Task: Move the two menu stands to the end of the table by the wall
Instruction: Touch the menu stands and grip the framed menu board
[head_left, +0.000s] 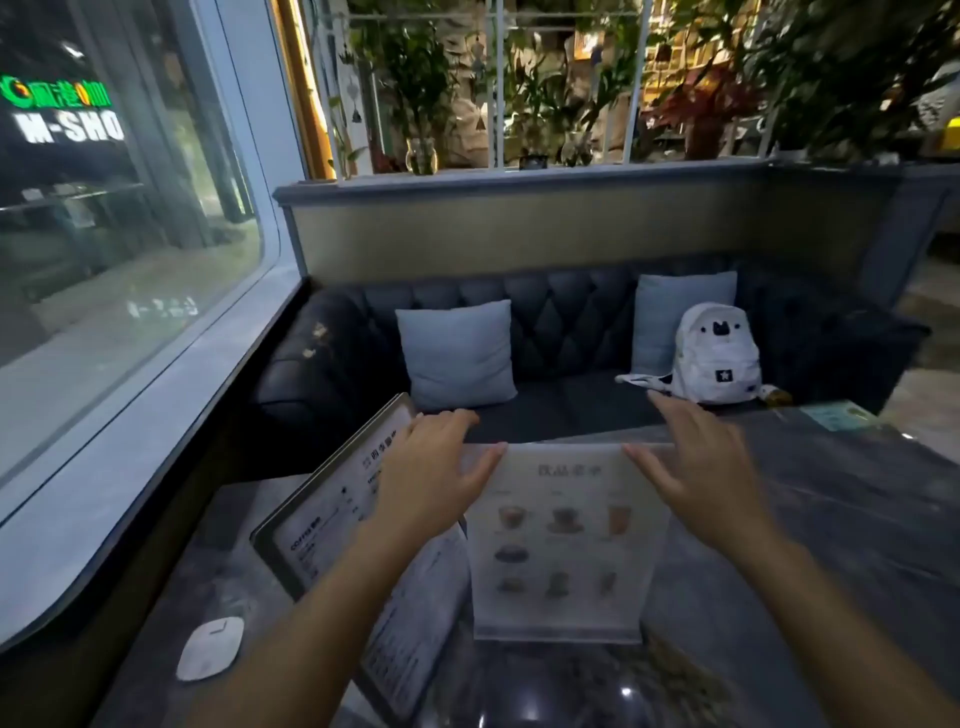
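Note:
A clear acrylic menu stand (558, 545) with pictures of drinks stands upright on the dark marble table (831, 519), its base resting on the tabletop. To its left, near the window, a dark-framed menu stand (322, 509) leans at a tilt. My left hand (436, 467) is spread at the acrylic stand's top left corner, thumb against it, fingertips by the framed stand's top edge. At the top right corner, my right hand (696, 467) is spread with the thumb touching. Neither hand is closed on anything.
A white oval device (210, 647) lies on the table at the near left. The window ledge (130, 467) runs along the left. Beyond the table is a dark sofa (571, 322) with two blue cushions and a white backpack (717, 358). A greenish card (836, 415) lies at the far right.

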